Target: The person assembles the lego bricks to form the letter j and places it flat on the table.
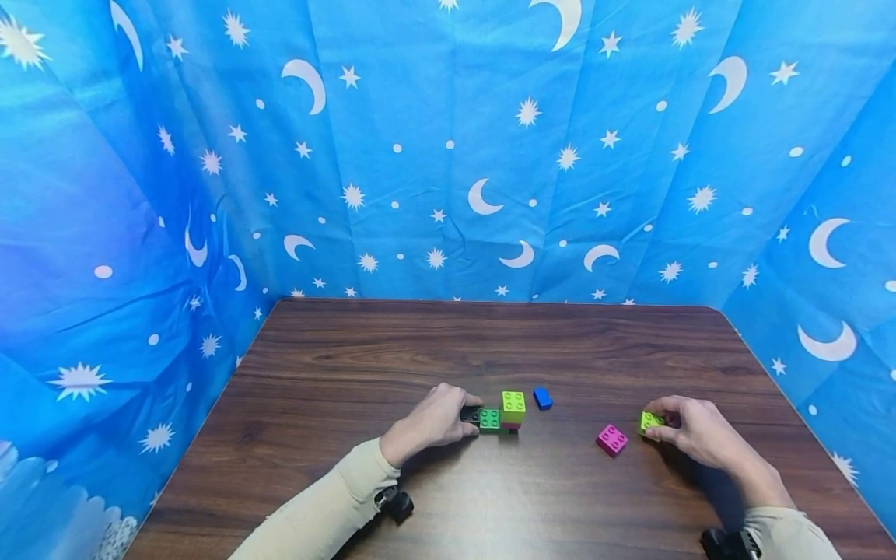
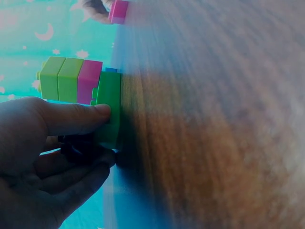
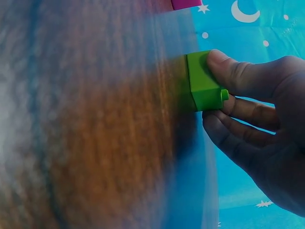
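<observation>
My left hand (image 1: 435, 416) grips the left end of a small toy-brick build, around its black piece (image 1: 471, 417), with the thumb against the green base brick (image 2: 110, 98). At the build's right end, a pink brick (image 2: 89, 82) sits on the base, with two lime bricks (image 2: 62, 78) stacked above. My right hand (image 1: 703, 432) pinches a separate lime green brick (image 3: 205, 81) between thumb and fingers at the table surface. The fingers hide part of that brick. In the left wrist view the black piece is dark and partly covered by fingers.
A loose pink brick (image 1: 612, 440) lies on the brown wooden table (image 1: 420, 342), left of my right hand. Just beyond the build's right end is a small blue brick (image 1: 542, 398). Blue cloth (image 1: 420, 179) with moons and stars hangs behind and along both sides.
</observation>
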